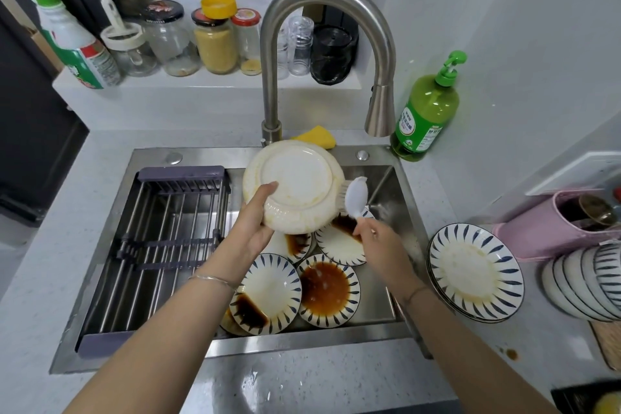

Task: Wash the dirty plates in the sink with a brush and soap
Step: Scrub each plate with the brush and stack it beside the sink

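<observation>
left hand (258, 223) grips tilted plate (295, 183), underside facing camera, over sink (302, 343) | right hand (376, 240) holds brush (356, 195), bristles on plate's 3 o'clock edge | stained plates (324, 289) piled in sink at 4 o'clock | rack (168, 228) at 9 o'clock | soap bottle (425, 111) at 1 o'clock

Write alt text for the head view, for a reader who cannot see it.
A person's left hand holds a plate bottom-up over the sink while the right hand presses a white brush to its edge. Below lie sauce-stained plates.
</observation>
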